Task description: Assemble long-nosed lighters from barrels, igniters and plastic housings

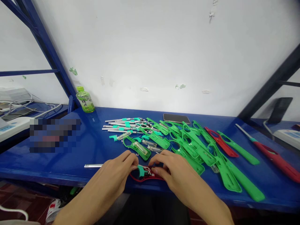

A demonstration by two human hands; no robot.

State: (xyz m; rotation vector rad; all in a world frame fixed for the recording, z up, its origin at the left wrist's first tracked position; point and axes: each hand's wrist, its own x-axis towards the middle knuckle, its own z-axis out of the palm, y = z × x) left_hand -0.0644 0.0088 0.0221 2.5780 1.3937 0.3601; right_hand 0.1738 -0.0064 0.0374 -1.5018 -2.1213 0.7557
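Both hands bend over a red shell [158, 178] at the table's near edge. The left hand [120, 165] is curled, its fingertips close together beside a teal trigger [141, 171]; the right hand [173, 165] has thumb and fingers slightly parted over the shell's other end. Whether either grips firmly, I cannot tell. White wires [148, 169] show between them, and a metal tube [93, 166] sticks out left. Just beyond lie clear tanks [149, 143] and silver rods [114, 131]; green shells [206, 156] overlap to the right. Farther right lies a red lighter [281, 165]. Behind, on the blue table [93, 153], are a phone [177, 118] and a bottle [85, 101].
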